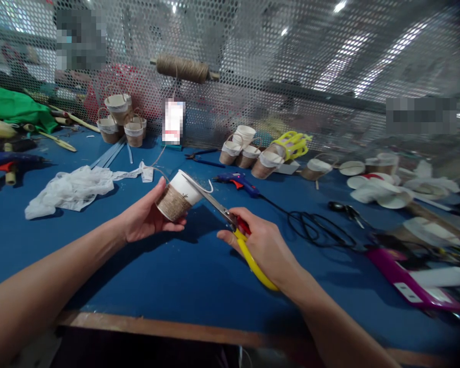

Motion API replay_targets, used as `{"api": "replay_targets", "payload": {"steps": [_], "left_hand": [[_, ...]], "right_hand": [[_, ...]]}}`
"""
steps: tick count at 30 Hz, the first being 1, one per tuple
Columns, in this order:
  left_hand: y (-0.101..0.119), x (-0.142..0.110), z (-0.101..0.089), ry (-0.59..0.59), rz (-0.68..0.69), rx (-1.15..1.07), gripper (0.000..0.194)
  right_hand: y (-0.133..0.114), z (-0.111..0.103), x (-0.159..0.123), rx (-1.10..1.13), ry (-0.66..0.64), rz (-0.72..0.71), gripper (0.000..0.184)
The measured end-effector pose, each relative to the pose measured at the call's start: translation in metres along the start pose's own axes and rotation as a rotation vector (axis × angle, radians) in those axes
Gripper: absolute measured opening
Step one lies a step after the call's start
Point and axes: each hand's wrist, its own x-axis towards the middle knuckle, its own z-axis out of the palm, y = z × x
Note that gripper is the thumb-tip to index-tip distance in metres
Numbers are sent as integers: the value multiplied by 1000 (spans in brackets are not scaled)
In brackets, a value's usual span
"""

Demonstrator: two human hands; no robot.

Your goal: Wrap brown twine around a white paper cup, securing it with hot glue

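My left hand (147, 212) is closed around a white paper cup (186, 189) whose lower part is wrapped in brown twine. The cup is tilted, its mouth toward the upper right. In my right hand (262, 237) are scissors (255, 263) with yellow and red handles. Their blades lie at the cup's mouth, and a thin curled white strip of the rim (210, 186) sticks out beside them. From the cup, a strand of twine runs back toward a twine spool (182, 69) mounted on the mesh.
Twine-wrapped cups with handles stand at the back left (134, 130) and back centre (267, 162). A blue glue gun (237, 181) trails a black cable. White lace (71, 191) lies left, pliers (205, 157) behind, a purple power strip (414, 283) right. The table edge (157, 327) is near me.
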Motion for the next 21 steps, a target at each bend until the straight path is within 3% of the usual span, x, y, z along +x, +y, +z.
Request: {"api": "replay_targets", "payload": {"steps": [3, 11, 21], "left_hand": [[1, 0, 0, -25, -53, 12, 53], [-4, 0, 0, 31, 102, 123, 29], [-5, 1, -1, 29, 134, 121, 25]], "right_hand": [[3, 2, 0, -17, -9, -20, 38], [7, 5, 0, -11, -11, -27, 42], [0, 2, 0, 5, -24, 37, 35]]}}
